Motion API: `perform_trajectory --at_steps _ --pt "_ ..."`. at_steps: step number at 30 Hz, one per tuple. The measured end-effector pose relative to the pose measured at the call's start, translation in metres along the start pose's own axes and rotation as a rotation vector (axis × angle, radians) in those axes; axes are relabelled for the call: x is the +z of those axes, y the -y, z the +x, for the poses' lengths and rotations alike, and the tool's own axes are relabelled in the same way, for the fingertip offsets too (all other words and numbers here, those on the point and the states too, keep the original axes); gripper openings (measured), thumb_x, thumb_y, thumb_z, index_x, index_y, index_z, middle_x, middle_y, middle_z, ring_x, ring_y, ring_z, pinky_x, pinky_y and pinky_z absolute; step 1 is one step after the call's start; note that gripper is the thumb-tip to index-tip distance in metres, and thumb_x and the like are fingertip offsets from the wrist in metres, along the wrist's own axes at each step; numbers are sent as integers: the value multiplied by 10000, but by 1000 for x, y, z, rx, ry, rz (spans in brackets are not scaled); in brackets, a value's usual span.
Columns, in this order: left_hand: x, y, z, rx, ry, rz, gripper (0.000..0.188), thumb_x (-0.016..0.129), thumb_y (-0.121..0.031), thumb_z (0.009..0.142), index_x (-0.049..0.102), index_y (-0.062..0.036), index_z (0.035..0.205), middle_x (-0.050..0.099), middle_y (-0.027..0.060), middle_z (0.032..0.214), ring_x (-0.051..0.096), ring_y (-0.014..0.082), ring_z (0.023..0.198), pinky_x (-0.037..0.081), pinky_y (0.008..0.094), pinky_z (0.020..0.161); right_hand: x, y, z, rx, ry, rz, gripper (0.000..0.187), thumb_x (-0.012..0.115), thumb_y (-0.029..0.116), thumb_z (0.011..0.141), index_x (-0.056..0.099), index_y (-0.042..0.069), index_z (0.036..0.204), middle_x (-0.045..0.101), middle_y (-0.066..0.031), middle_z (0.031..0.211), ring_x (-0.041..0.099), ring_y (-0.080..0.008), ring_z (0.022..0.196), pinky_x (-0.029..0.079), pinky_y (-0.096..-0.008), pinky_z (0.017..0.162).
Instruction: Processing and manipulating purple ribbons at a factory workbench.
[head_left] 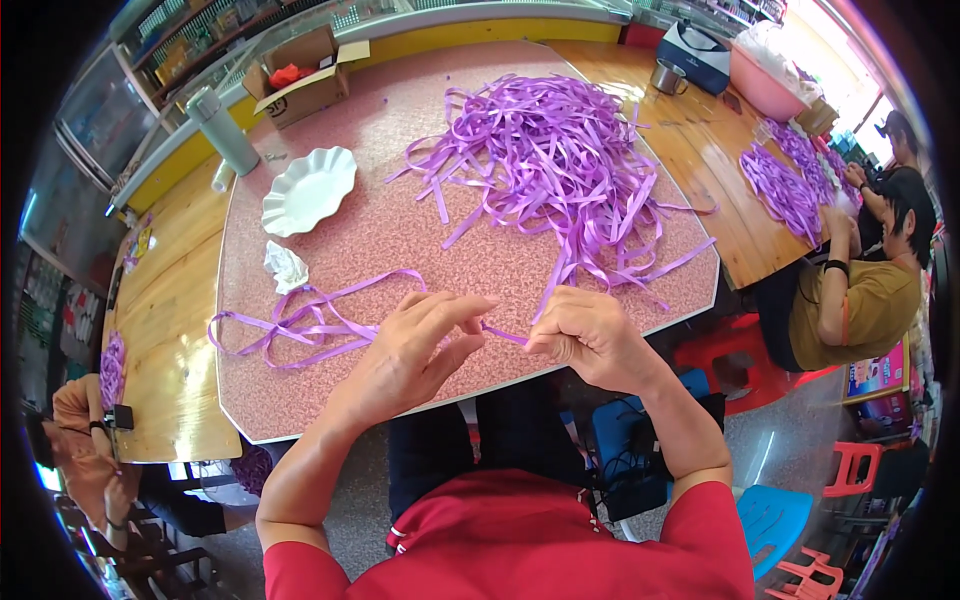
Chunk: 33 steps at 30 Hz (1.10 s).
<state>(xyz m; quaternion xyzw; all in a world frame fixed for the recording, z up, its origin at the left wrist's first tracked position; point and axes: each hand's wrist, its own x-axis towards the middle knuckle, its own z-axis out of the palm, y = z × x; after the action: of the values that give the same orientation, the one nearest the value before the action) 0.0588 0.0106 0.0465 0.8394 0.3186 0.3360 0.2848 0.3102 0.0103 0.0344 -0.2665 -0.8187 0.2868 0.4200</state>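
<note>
A short length of purple ribbon (pixel 506 334) runs between my two hands just above the near part of the table. My right hand (pixel 592 338) is closed, pinching the ribbon between thumb and bent fingers. On the other side, my left hand (pixel 418 348) curves its fingers round the ribbon; the index finger and thumb stand a little apart, and the exact grip is partly hidden. Loose ribbon loops (pixel 318 330) lie on the table left of my left hand. Beyond my right hand rises a big tangled heap of purple ribbons (pixel 555 150), with strands trailing towards that hand.
A white scalloped dish (pixel 310 190), crumpled white tissue (pixel 287 267), a pale green flask (pixel 222 130) and an open cardboard box (pixel 300 85) stand at the left and back. Two people sit at the right near more ribbons (pixel 785 190); another person sits far left.
</note>
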Motion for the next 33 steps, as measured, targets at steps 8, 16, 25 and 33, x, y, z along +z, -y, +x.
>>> perform_trajectory --at_steps 8,16,25,33 --pt "2 18 2 265 -12 225 165 742 -78 821 646 -51 953 661 67 905 627 265 818 457 401 857 4 1 -4 -27 0 -139 81 755 89 830 701 29 828 651 -63 746 609 -221 688 465 -333 621" --pt "33 25 6 -111 -67 -287 275 724 -171 900 630 -29 1116 664 69 999 627 185 921 451 393 921 9 6 2 22 -152 -102 111 730 118 877 686 22 844 680 -65 797 650 -179 673 489 -281 586" --pt "32 28 65 -39 54 -552 339 687 -165 942 625 -30 1245 659 37 1089 598 123 994 474 306 905 -92 42 29 39 -544 675 250 573 256 1017 651 18 1014 624 -48 804 583 -87 663 495 -226 580" --pt "-24 67 -10 -402 72 -525 249 677 -135 950 647 -6 1161 663 31 1065 605 101 987 479 267 893 -138 -32 -30 312 -836 691 212 570 237 1023 649 42 1003 574 5 762 519 -61 622 417 -214 568"
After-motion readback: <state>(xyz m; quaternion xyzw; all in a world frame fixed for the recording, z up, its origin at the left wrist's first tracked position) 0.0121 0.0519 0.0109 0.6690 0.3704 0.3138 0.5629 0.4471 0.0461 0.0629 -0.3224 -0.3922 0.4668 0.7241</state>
